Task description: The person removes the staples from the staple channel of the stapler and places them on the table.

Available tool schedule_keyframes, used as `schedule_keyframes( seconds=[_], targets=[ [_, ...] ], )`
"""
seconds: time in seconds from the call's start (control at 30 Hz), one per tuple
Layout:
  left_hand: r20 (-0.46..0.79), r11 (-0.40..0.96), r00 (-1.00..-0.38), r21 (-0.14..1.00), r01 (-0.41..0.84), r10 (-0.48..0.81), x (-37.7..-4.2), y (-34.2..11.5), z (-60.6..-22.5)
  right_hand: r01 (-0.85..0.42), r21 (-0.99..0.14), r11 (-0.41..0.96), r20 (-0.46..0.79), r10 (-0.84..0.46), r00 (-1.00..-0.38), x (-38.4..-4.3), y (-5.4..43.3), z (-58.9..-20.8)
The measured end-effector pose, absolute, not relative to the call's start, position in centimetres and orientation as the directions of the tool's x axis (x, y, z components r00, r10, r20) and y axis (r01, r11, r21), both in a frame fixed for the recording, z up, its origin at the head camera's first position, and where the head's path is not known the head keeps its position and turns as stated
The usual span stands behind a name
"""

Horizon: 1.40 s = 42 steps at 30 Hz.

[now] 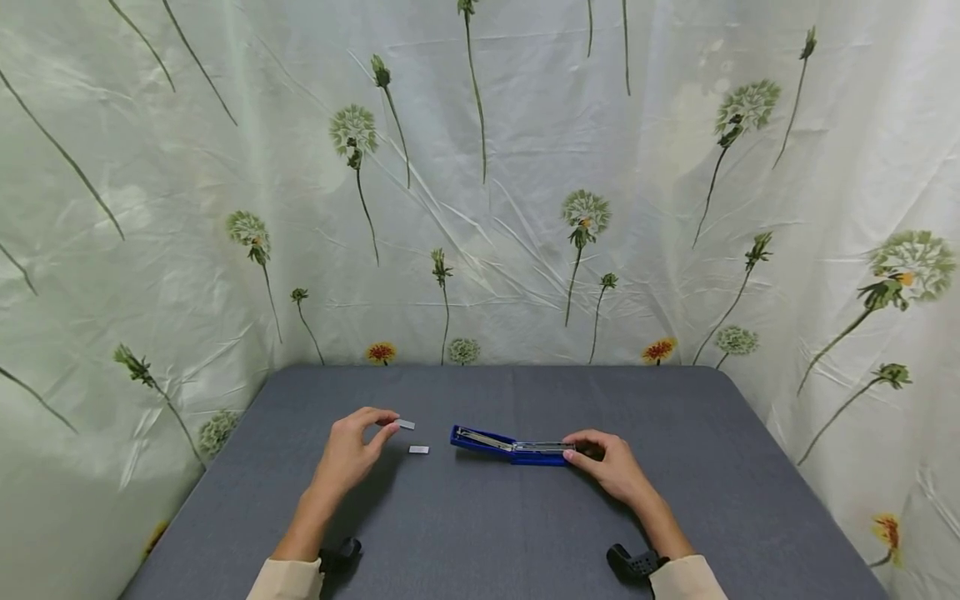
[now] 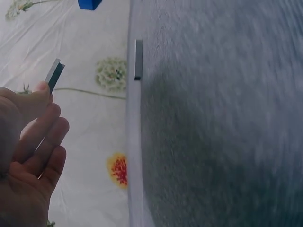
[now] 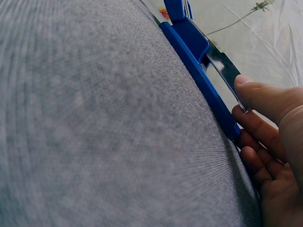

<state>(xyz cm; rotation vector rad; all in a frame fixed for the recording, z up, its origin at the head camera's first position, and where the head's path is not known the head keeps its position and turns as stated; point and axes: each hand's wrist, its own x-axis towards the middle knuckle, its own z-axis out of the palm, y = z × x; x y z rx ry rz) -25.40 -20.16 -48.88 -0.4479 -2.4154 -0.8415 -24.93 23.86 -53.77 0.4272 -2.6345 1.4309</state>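
Observation:
A blue stapler [image 1: 483,442] lies opened out on the table, its top swung back to the left and its metal magazine showing. My right hand [image 1: 611,467] holds the stapler's right end, with the thumb on the metal magazine [image 3: 226,71] in the right wrist view. Between thumb and fingertip, my left hand [image 1: 352,446] pinches a short strip of staples [image 2: 55,74], raised off the table. A second strip of staples [image 1: 418,450] lies on the cloth between the left hand and the stapler.
Grey cloth covers the table [image 1: 480,533]. Behind it hangs a white curtain [image 1: 517,250] printed with dandelions, which also runs along both sides. A black wrist strap device [image 1: 633,562] sits at the right wrist.

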Motion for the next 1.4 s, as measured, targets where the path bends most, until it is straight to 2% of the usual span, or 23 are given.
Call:
schedule_keyframes(
  seconds=[0.47,0.73,1.13,1.4],
  targets=[
    [0.518,0.77,-0.848,0.494,0.404,0.112,-25.6,-22.2,-49.9,-0.314,-0.794,0.521,0.251,-0.19,-0.949,-24.9,23.8,-53.7],
    [0.425,0.78,-0.898,0.521,0.348,0.116,-25.7,-23.4,-50.5,-0.277,-0.809,0.518,0.208,-0.189,-0.96,-24.9,23.8,-53.7],
    [0.273,0.81,-0.955,0.53,0.251,0.117,-25.9,-24.1,-51.1,-0.283,-0.801,0.527,0.218,-0.182,-0.959,-24.8,23.8,-53.8],
    [0.275,0.808,-0.957,0.54,0.236,0.095,-25.9,-23.6,-51.3,-0.296,-0.799,0.524,0.235,-0.181,-0.955,-24.7,23.7,-53.5]
  ],
)
